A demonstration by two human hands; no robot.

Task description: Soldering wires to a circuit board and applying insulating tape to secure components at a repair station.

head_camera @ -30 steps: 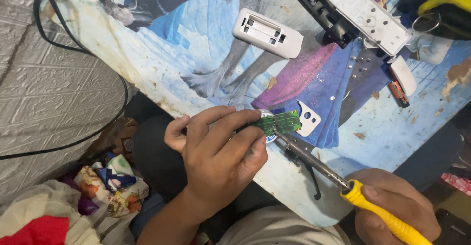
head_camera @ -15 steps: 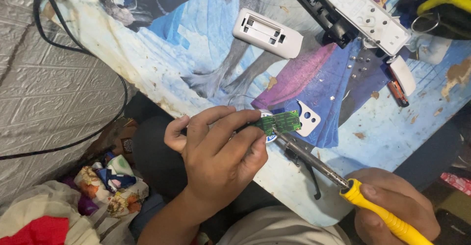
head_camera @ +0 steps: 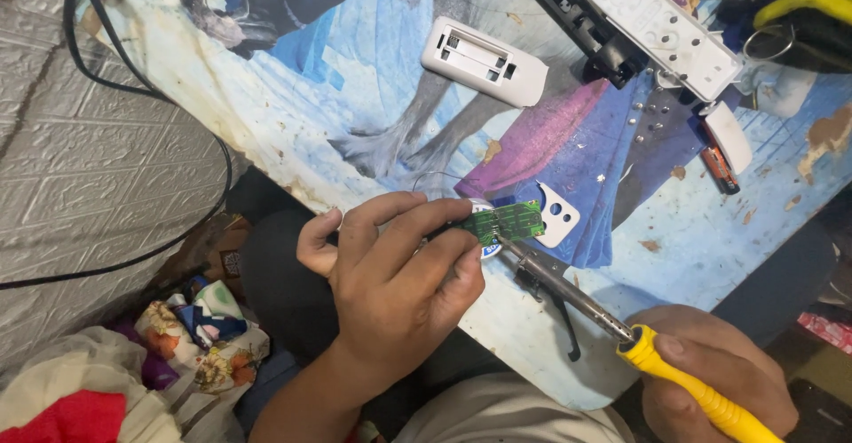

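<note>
My left hand pinches a small green circuit board over the near edge of a table with a printed blue cover. My right hand grips the yellow handle of a soldering iron. The iron's metal shaft runs up and left, and its tip meets the lower edge of the board. Under the board lies a small white plastic plate with two holes.
A white plastic casing half lies on the table's middle. A white button panel and a black housing sit at the far right, near a small battery. Black cables hang at the left, and cloth is piled at bottom left.
</note>
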